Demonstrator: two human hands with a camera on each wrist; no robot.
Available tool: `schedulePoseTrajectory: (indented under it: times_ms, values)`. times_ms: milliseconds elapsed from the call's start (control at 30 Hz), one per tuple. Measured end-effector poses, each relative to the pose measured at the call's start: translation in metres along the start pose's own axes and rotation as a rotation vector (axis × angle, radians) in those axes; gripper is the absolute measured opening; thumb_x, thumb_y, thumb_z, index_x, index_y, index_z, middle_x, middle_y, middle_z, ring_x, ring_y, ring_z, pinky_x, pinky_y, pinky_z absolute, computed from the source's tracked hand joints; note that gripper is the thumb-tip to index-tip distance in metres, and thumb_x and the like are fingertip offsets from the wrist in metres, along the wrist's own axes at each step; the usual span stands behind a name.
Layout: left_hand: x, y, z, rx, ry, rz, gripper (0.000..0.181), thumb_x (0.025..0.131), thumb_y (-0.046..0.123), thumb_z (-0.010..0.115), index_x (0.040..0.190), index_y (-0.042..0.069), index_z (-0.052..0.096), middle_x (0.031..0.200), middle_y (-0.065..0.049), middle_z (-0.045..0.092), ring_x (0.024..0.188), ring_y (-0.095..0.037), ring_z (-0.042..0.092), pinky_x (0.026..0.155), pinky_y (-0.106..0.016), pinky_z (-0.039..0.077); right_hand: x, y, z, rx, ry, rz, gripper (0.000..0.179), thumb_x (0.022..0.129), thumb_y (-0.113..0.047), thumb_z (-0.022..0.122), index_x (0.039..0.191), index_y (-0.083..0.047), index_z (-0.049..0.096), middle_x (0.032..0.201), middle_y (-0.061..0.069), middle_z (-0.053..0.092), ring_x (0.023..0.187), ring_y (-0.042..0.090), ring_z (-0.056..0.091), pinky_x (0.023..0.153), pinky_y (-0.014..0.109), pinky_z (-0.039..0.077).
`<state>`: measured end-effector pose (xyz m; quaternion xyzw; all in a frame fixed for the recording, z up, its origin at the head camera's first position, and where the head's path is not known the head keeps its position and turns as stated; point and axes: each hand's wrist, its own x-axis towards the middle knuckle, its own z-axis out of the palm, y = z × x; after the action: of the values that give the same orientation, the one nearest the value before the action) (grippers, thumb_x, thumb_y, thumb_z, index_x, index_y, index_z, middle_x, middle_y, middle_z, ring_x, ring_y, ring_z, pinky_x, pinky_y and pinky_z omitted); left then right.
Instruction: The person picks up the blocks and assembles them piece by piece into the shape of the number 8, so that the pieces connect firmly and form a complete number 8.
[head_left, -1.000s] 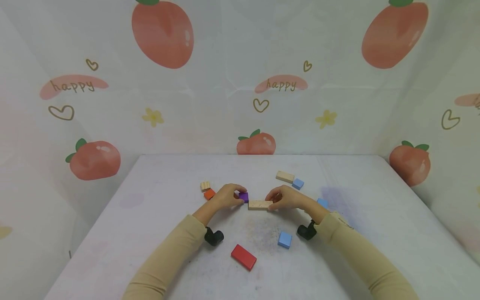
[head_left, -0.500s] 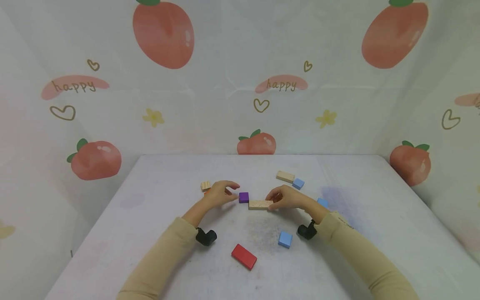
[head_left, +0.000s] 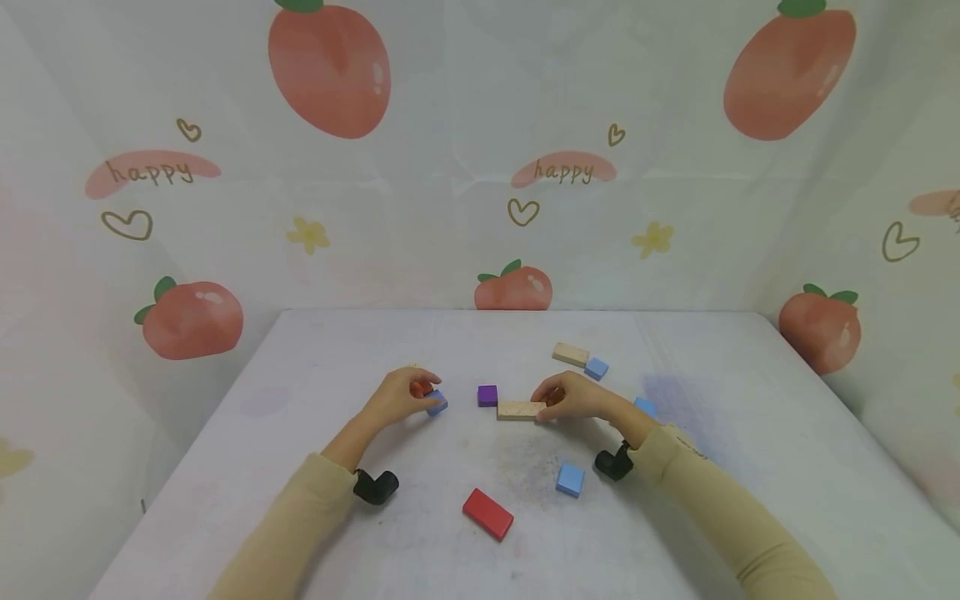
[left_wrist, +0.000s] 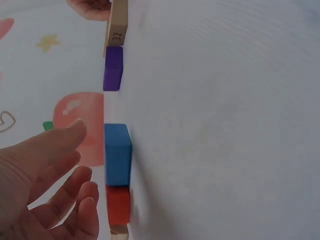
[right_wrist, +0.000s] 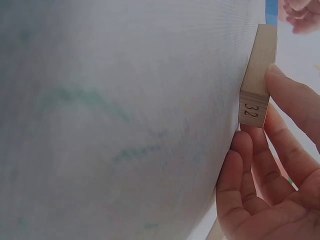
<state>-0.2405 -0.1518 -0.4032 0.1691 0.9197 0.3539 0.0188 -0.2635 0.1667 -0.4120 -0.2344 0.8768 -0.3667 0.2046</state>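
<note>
My left hand [head_left: 397,396] is beside a blue block [head_left: 437,405], its thumb and fingers spread apart. In the left wrist view those fingertips stand clear of this block [left_wrist: 118,155], which lines up with an orange-red block [left_wrist: 118,206]. To the right, a small purple block [head_left: 487,396] sits at the left end of a long wooden block [head_left: 517,410]. My right hand [head_left: 576,396] holds that wooden block at its right end; the number 32 shows on the end face [right_wrist: 252,109] in the right wrist view, with the thumb against its side.
Nearer the front lie a red oblong block [head_left: 488,514] and a light blue block [head_left: 570,480]. Farther back are another wooden block [head_left: 571,354] and a blue block [head_left: 597,368] touching it. One more blue block [head_left: 645,407] is partly behind the right forearm.
My left hand has let go of the purple block and moved left to the blue block, which its hand and forearm hid before. My right hand stays on the wooden block.
</note>
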Motion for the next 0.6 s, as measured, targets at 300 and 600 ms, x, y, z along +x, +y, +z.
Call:
schedulePoseTrajectory:
  times_ms: [300,600]
  values:
    - [-0.0081,-0.0081,-0.0018,-0.047,-0.002,-0.008,0.033,0.074,0.011,0.077,0.102,-0.003,0.067,0.084,-0.013,0.063,0.072,-0.013,0.051,0.062,-0.02,0.041,-0.0001,0.0005,0.0002,-0.001,0.007,-0.001,0.025,0.08,-0.015,0.072,0.101,-0.003,0.068,0.084,0.002,0.061,0.074,0.012,0.049,0.065,0.024,0.044]
    - [-0.0089,-0.0084,-0.001,-0.058,0.009,-0.022,0.031,0.072,0.01,0.078,0.098,-0.004,0.068,0.081,-0.013,0.062,0.07,-0.012,0.052,0.061,-0.018,0.042,-0.0011,0.0016,-0.0017,0.019,-0.01,-0.042,0.027,0.079,-0.023,0.073,0.099,-0.005,0.068,0.086,0.003,0.063,0.076,0.01,0.05,0.066,0.021,0.044]
